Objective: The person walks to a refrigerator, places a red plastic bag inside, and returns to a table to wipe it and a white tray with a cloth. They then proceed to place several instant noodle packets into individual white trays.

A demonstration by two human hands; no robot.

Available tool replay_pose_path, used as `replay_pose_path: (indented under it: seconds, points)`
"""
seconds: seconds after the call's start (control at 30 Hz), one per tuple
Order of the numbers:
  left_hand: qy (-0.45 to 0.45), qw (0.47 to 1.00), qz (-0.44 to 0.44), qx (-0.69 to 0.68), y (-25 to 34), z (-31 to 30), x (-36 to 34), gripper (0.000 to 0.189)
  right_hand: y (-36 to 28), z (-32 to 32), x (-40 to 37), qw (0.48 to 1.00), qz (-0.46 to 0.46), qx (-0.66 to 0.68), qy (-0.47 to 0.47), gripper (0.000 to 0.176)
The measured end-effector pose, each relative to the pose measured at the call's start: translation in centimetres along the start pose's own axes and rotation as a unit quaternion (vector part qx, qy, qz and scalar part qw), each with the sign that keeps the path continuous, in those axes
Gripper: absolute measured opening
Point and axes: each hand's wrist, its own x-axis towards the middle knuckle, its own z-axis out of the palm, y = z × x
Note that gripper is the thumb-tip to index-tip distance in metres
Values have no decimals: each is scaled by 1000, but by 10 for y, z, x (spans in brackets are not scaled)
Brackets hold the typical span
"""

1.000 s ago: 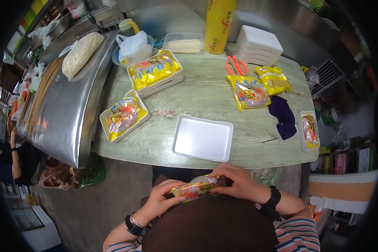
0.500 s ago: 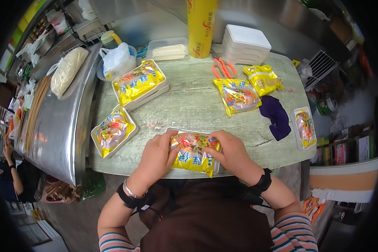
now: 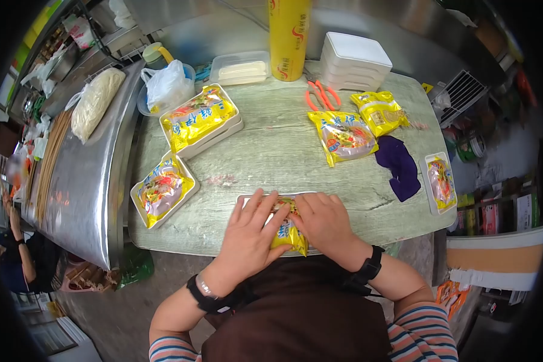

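At the table's near edge, a yellow noodle packet lies in a shallow white tray. My left hand rests palm down over the packet's left side, fingers stretched and spread. On the right side, my right hand lies over the packet with its fingers extended forward. Between them only the packet's middle shows; most of the tray is hidden under the hands.
At left are a packet in a tray and another on stacked trays. Loose packets, a purple cloth, orange-handled scissors, stacked white trays and a yellow roll stand right and back. A co-worker's arm shows far left.
Both hands have gone from gripping the packet's sides to lying flat on top of it. My left fingers have spread forward, and the packet is now more covered.
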Motion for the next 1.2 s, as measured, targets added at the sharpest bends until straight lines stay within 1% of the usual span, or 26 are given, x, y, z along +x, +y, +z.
replay_pose_path:
  seconds: [0.03,0.1,0.17,0.2,0.27,0.3,0.37,0.4,0.47,0.5,0.57,0.6,0.63,0.7,0.73,0.77,0.8,0.83,0.87,0.9,0.93,0.97,1.03,1.07,1.1,1.2]
  points:
    - [-39,999,0,-27,0,8,-1,67,1,0,-1,1000,10,18,-9,37]
    - [-39,999,9,-1,-1,11,0,71,-1,-13,4,999,20,34,-13,38]
    - [-29,1000,-13,-3,4,14,-2,71,-11,-46,2,999,9,32,43,39]
    - [-28,999,-15,-6,6,15,-3,71,-10,-45,-3,999,7,32,40,39]
    - [-24,1000,-14,-2,4,16,-2,70,1,-37,-13,992,-63,93,-50,45]
    - [-21,1000,-12,0,3,15,-2,70,7,-34,-15,993,-64,90,-46,45]
    - [-17,1000,0,-4,3,13,-4,73,21,-32,-16,980,-62,167,-93,45]
    - [-13,1000,-4,0,4,13,-6,73,23,-32,-16,979,-69,167,-92,45]
    - [-24,999,5,-36,3,11,-5,82,26,-33,-16,974,-71,179,-123,48]
    - [-19,999,3,-26,4,9,-5,82,26,-34,-18,974,-80,180,-116,48]
    - [-72,997,26,11,0,0,0,92,28,-32,-14,976,-93,156,-118,48]
    - [-56,997,46,21,-4,0,2,102,29,-32,-14,974,-92,168,-125,48]
    - [-47,997,40,37,-8,-2,4,102,29,-34,-12,973,-108,168,-115,48]
    - [-99,993,52,42,-11,0,8,110,29,-41,-14,966,-101,192,-137,46]
    - [-89,994,53,45,-13,1,9,115,28,-43,-17,967,-110,189,-132,46]
    - [-82,994,52,52,-13,-2,11,115,28,-44,-21,970,-79,218,-75,43]
    - [-99,993,43,48,-12,-5,11,115,28,-43,-27,967,-46,250,-20,40]
    - [-118,991,33,43,-12,-7,12,116,30,-40,-36,967,-49,250,-17,40]
    - [-85,994,41,49,-16,-9,11,114,33,-36,-46,961,-15,272,38,37]
    - [-87,994,43,52,-21,-18,14,114,36,-34,-50,951,22,293,93,33]
    - [-47,996,33,68,-29,-32,19,112,36,-35,-52,951,32,284,116,26]
    - [-9,996,23,83,-38,-46,26,110,36,-36,-54,950,38,285,119,26]
    - [9,989,-20,145,-66,-78,47,106,39,-38,-57,958,45,268,92,20]
    - [45,985,-16,165,-79,-94,59,104,41,-38,-57,958,47,268,95,20]
    - [82,979,-12,184,-91,-108,70,102,42,-36,-58,964,37,253,71,18]
    - [75,973,-30,216,-138,-117,96,102,43,-30,-60,970,33,239,37,16]
